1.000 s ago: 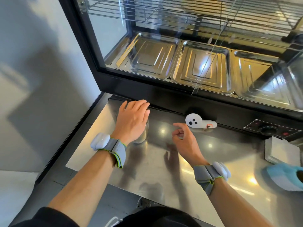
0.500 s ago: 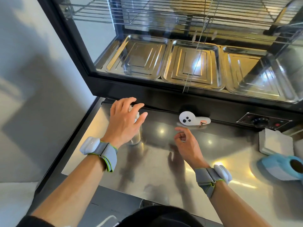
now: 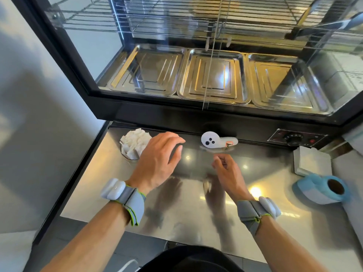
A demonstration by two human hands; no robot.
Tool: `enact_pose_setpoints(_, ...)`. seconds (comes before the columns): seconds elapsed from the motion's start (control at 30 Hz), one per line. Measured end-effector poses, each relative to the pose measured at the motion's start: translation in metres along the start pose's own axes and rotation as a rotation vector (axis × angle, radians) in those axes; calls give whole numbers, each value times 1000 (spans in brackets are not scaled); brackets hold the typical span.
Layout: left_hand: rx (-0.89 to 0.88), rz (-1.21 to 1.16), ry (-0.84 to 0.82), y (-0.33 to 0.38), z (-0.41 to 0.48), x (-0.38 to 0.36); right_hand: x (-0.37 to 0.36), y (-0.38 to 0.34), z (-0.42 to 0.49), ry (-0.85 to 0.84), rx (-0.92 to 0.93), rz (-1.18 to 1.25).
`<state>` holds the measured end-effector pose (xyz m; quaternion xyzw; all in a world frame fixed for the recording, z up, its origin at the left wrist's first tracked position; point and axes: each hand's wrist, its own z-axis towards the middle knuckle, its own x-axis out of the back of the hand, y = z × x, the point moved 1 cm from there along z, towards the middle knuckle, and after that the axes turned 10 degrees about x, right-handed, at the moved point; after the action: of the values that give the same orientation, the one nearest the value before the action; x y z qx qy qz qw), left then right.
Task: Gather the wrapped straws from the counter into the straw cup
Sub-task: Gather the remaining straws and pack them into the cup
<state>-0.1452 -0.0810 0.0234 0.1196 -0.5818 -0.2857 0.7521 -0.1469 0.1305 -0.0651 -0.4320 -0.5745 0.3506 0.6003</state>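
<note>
Steel counter (image 3: 176,222) fills the lower part of the head view, w/ a glass warmer cabinet (image 3: 196,114) behind it holding three metal trays (image 3: 213,75).

Straw cup (image 3: 127,154) stands at the back-left corner of the counter, packed w/ white wrapped straws (image 3: 135,141) poking out the top. Cup body mostly hidden by the straws and by the hand beside it.

Left hand (image 3: 157,163) hovers palm-down just right of the cup, fingers spread loose and slightly curled, nothing in it; can't tell if it touches the cup.

Right hand (image 3: 227,169) sits over mid-counter, fingers curled in w/ thumb and forefinger pinched together; whether sth thin is in the pinch, can't tell. Both wrists wear grey strap bands w/ white pods.

White controller (image 3: 216,142) lies at the counter's back edge, near the right hand's fingertips but apart. Far right: napkin stack (image 3: 312,161), and a blue roll (image 3: 322,190) lying on its side.
</note>
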Motion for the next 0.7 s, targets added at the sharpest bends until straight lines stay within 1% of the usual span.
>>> enact_pose_setpoints(0.03,18,-49,-16,0,-2,-2,1,0,-1,-2,0,0)
enact_pose_setpoints(0.1,88,-194,-147,2,-7,-13,5,1,-2,0,-2,13)
enact_pose_setpoints(0.17,249,-354,-347,2,-11,-24,10,4,-4,6,-6,25)
enact_pose_setpoints(0.2,333,-390,-415,-1,-13,-30,13,6,-4,8,-10,25)
enact_pose_setpoints(0.23,397,-378,-442,-6,-15,-36,17,8,-5,10,-11,27)
enact_pose_setpoints(0.33,548,-277,-452,-26,-21,-47,25,13,-5,20,-11,25)
enact_pose_setpoints(0.43,641,-238,-426,-43,-27,-54,30,18,-6,31,-10,19)
enact_pose_setpoints(0.7,702,-253,-348,-55,-28,-61,36,22,-7,42,-42,19)
